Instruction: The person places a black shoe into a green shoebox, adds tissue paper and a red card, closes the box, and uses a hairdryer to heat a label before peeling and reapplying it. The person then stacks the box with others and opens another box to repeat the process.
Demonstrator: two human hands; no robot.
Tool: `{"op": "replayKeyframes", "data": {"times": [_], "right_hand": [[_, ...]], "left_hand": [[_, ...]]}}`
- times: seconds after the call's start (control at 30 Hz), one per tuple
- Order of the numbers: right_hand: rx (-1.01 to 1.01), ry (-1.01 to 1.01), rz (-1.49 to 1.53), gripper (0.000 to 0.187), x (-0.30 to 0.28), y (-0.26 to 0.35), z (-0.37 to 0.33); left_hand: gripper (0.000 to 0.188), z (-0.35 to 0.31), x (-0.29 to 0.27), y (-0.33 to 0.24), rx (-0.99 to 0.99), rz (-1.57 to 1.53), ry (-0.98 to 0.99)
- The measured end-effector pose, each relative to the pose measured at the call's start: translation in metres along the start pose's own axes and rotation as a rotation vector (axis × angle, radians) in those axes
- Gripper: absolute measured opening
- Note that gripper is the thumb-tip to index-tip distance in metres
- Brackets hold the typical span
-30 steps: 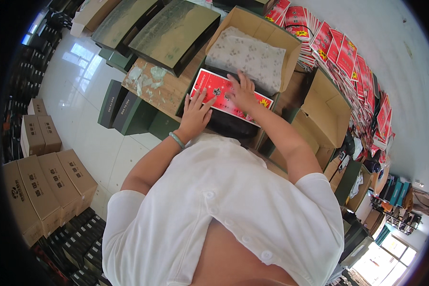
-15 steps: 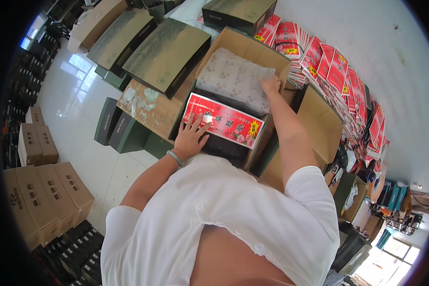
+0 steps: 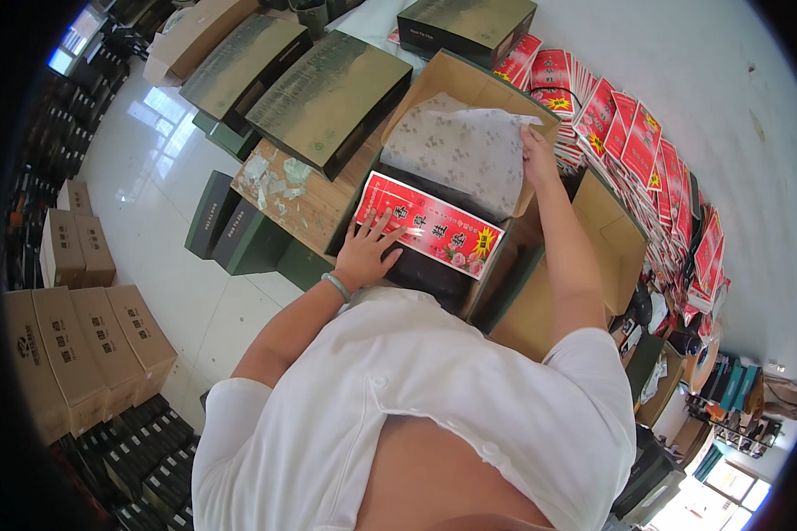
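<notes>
An open cardboard box stands in front of me. A sheet of patterned white tissue paper covers its far part, and a red printed packet lies across the near part. Below the packet shows a dark item, whose kind I cannot make out. My left hand, with a bracelet on the wrist, lies flat on the packet's left end with its fingers spread. At the far right side of the box, my right hand pinches the right edge of the tissue paper, which is slightly lifted there.
Olive-green lidded boxes stand on the wooden table, which has torn paper scraps. Many red packets are piled along the right by the wall. An empty open box sits right of mine. Brown cartons stack at left.
My right hand has pulled the tissue paper's right edge outward and up a little. My left hand stays on the red packet. The whole view has shifted slightly.
</notes>
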State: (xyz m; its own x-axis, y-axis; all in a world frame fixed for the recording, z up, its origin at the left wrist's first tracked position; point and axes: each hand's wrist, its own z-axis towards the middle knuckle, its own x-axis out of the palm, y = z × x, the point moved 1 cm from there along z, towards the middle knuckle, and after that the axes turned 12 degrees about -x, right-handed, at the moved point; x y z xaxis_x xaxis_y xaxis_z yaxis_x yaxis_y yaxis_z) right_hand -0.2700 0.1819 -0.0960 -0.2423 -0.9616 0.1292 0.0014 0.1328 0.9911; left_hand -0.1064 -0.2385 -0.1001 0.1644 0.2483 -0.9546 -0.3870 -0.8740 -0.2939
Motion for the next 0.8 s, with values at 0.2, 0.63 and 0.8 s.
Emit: {"op": "replayKeyframes", "data": {"times": [0.2, 0.63, 0.8], "right_hand": [[-0.355, 0.231, -0.392, 0.015, 0.061, 0.102, -0.222], [-0.255, 0.497, -0.92, 0.013, 0.079, 0.065, -0.364], [-0.267, 0.373, -0.819, 0.013, 0.085, 0.049, -0.379]], "left_hand": [[0.05, 0.001, -0.004, 0.004, 0.029, -0.092, -0.002], [0.066, 0.061, -0.062, 0.043, -0.717, -1.133, 0.495], [0.065, 0.035, -0.05, 0.069, -0.514, -0.704, 0.16]]}}
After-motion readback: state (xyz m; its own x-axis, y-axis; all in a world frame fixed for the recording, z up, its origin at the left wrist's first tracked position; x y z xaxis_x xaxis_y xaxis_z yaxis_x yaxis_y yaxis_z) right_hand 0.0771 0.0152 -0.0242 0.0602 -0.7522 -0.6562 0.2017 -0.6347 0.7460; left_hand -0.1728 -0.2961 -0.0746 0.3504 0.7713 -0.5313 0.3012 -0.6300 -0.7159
